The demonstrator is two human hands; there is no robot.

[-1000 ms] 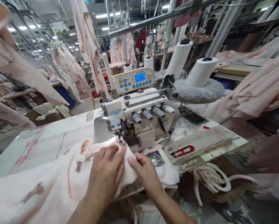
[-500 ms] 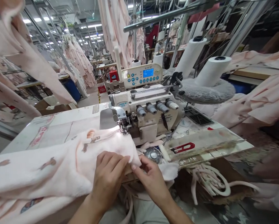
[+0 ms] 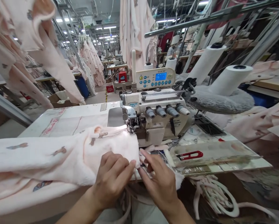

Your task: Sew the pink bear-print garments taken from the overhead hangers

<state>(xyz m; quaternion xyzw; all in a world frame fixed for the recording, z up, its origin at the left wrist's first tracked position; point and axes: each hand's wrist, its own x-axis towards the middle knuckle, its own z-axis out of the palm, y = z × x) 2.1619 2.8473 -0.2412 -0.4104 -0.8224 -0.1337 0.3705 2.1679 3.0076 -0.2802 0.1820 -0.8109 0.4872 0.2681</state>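
A pale pink fleece fabric [image 3: 60,155] with small printed figures lies bunched across the table and runs up under the presser foot [image 3: 131,124] of a JACK overlock sewing machine [image 3: 163,115]. My left hand [image 3: 112,179] grips the fabric's folded front edge, fingers curled over it. Just to its right, my right hand [image 3: 160,182] pinches a loose fabric edge between thumb and fingers, close to the machine's front cover. Both hands are in front of the needle area, and the needle is hidden behind the foot.
Above the machine sits a control panel [image 3: 155,77]. On the right are a clear plate with a red U-shaped mark [image 3: 189,155], a grey fluffy pad [image 3: 223,101] and white rolls [image 3: 230,79]. Pink cord offcuts [image 3: 214,196] lie below the table edge. Garments hang overhead.
My view has swung left, shifting the machine rightward in the frame. My hands have drawn closer together at the fabric edge, and my right fingers now pinch it.
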